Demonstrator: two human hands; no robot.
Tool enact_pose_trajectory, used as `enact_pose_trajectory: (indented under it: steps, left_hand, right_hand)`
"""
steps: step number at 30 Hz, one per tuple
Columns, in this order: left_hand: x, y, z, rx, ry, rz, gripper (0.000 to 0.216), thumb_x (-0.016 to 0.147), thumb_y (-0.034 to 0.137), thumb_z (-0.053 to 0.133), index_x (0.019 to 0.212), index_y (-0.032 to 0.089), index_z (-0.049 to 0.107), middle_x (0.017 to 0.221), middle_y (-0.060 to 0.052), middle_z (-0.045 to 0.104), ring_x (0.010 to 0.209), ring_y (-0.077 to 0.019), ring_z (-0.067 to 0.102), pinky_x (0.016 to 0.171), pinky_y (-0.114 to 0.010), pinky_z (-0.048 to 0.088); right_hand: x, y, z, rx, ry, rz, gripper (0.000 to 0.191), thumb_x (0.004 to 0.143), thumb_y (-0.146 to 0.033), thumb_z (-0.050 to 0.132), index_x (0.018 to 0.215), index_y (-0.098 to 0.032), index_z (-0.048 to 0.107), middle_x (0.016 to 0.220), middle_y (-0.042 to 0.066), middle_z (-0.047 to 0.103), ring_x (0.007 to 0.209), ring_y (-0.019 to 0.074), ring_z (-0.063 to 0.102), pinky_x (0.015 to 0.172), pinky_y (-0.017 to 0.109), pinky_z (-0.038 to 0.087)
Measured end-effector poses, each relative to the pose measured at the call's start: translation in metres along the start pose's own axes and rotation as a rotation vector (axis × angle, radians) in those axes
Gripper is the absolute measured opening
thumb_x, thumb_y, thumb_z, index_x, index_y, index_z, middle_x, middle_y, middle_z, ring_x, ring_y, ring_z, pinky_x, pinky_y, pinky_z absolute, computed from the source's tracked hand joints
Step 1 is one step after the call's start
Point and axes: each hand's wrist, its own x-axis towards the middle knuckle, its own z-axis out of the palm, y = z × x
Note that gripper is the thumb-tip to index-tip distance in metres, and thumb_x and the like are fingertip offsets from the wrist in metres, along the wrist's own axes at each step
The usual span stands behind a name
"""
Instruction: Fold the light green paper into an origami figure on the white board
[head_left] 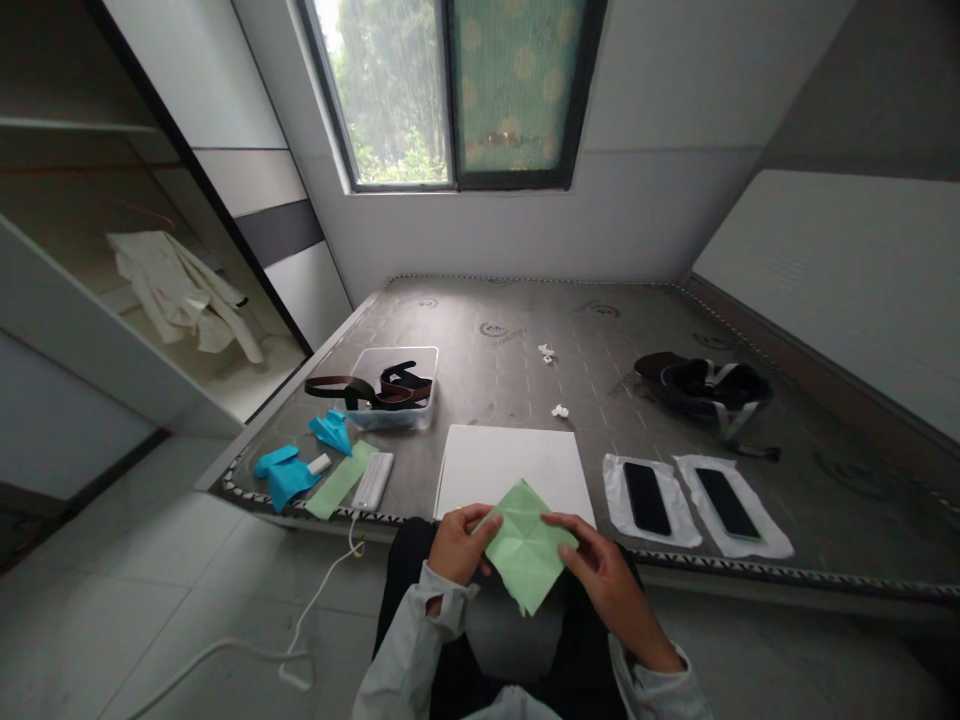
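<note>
A creased light green paper square (527,545) is held over my lap, just in front of the bed edge. My left hand (459,543) pinches its left corner, fingers closed on the paper. Its right side is gripped by my right hand (606,572), thumb on top. Behind the paper a white sheet stack (510,462) lies on the grey mattress (525,350).
Two black phones (647,497) (726,502) lie on white cloths at the right. At the left are a clear tray with belts (395,388), blue folded paper pieces (289,473), a green strip (341,479) and a white power strip (373,481) with its cable. A dark headset (709,388) sits farther back.
</note>
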Motion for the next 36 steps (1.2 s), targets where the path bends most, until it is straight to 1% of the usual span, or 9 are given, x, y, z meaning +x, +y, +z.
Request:
enact_pose_trajectory:
  steps: [3, 5, 10, 14, 17, 24, 30, 33, 36]
  left_hand:
    - [0.003, -0.004, -0.004, -0.034, 0.008, -0.015, 0.057, 0.063, 0.058, 0.076, 0.090, 0.008, 0.072, 0.062, -0.004, 0.071, 0.034, -0.0061, 0.051, 0.028, -0.015, 0.039]
    - [0.004, -0.005, -0.004, -0.037, 0.012, -0.022, 0.060, 0.061, 0.060, 0.076, 0.090, 0.008, 0.072, 0.062, -0.004, 0.071, 0.033, -0.0057, 0.049, 0.027, -0.015, 0.037]
    - [0.003, -0.005, -0.001, -0.033, -0.025, 0.015, 0.061, 0.061, 0.065, 0.073, 0.087, 0.009, 0.074, 0.054, 0.000, 0.065, 0.037, -0.0055, 0.046, 0.031, -0.016, 0.036]
    - [-0.001, 0.002, 0.003, -0.011, -0.059, 0.054, 0.064, 0.068, 0.073, 0.061, 0.078, 0.011, 0.075, 0.047, 0.003, 0.055, 0.037, -0.0076, 0.044, 0.034, -0.019, 0.037]
    - [-0.004, 0.008, 0.004, -0.004, -0.086, 0.043, 0.071, 0.073, 0.078, 0.049, 0.076, 0.012, 0.075, 0.047, 0.001, 0.056, 0.037, -0.0090, 0.046, 0.035, -0.021, 0.037]
    - [-0.009, 0.012, 0.007, -0.019, -0.100, 0.043, 0.052, 0.063, 0.059, 0.077, 0.084, 0.011, 0.075, 0.067, -0.005, 0.073, 0.061, -0.0172, 0.066, 0.055, -0.024, 0.050]
    - [-0.007, 0.006, 0.006, 0.011, -0.156, 0.048, 0.044, 0.070, 0.052, 0.073, 0.085, 0.011, 0.076, 0.076, -0.008, 0.077, 0.070, -0.0213, 0.069, 0.064, -0.029, 0.052]
    - [-0.009, 0.006, 0.008, 0.061, -0.200, 0.079, 0.041, 0.073, 0.049, 0.072, 0.085, 0.010, 0.075, 0.080, -0.010, 0.077, 0.074, -0.0223, 0.069, 0.069, -0.030, 0.052]
    - [-0.011, 0.006, 0.007, 0.027, -0.234, 0.115, 0.043, 0.078, 0.045, 0.069, 0.105, 0.011, 0.070, 0.075, -0.006, 0.074, 0.068, -0.0177, 0.067, 0.063, -0.026, 0.050]
  right_hand:
    - [-0.005, -0.001, -0.007, -0.052, -0.066, -0.050, 0.045, 0.073, -0.015, 0.056, 0.115, -0.027, 0.069, 0.132, 0.005, 0.063, 0.129, 0.0250, 0.051, 0.114, 0.045, 0.034]
    - [-0.007, -0.004, -0.008, -0.135, -0.086, -0.063, 0.043, 0.074, -0.018, 0.061, 0.115, -0.029, 0.069, 0.135, 0.004, 0.061, 0.132, 0.0256, 0.048, 0.116, 0.046, 0.031]
    - [-0.003, -0.009, -0.003, -0.187, -0.030, -0.082, 0.022, 0.079, -0.040, 0.068, 0.093, -0.025, 0.077, 0.112, 0.008, 0.072, 0.112, 0.0267, 0.062, 0.101, 0.039, 0.046]
    - [0.002, -0.006, 0.005, -0.137, 0.122, -0.027, 0.033, 0.082, -0.050, 0.061, 0.083, -0.019, 0.074, 0.088, 0.007, 0.075, 0.089, 0.0251, 0.069, 0.084, 0.034, 0.054]
    - [0.003, -0.005, 0.011, -0.053, 0.206, 0.074, 0.038, 0.078, -0.056, 0.064, 0.086, -0.019, 0.068, 0.085, 0.005, 0.075, 0.077, 0.0241, 0.071, 0.074, 0.033, 0.057]
    - [0.005, -0.005, 0.017, 0.161, 0.216, 0.106, 0.060, 0.074, -0.051, 0.070, 0.122, -0.018, 0.054, 0.082, 0.004, 0.074, 0.081, 0.0230, 0.072, 0.076, 0.036, 0.060]
    - [0.005, -0.007, 0.011, 0.053, 0.087, 0.116, 0.047, 0.075, -0.050, 0.069, 0.107, -0.016, 0.069, 0.106, 0.012, 0.075, 0.094, 0.0285, 0.071, 0.084, 0.040, 0.057]
    - [0.006, -0.009, 0.012, 0.003, 0.053, 0.122, 0.046, 0.076, -0.053, 0.066, 0.099, -0.014, 0.073, 0.101, 0.011, 0.076, 0.096, 0.0306, 0.070, 0.090, 0.043, 0.054]
    - [0.006, -0.009, 0.013, 0.056, 0.073, 0.161, 0.050, 0.077, -0.057, 0.063, 0.098, -0.013, 0.074, 0.097, 0.010, 0.077, 0.091, 0.0301, 0.070, 0.086, 0.043, 0.056]
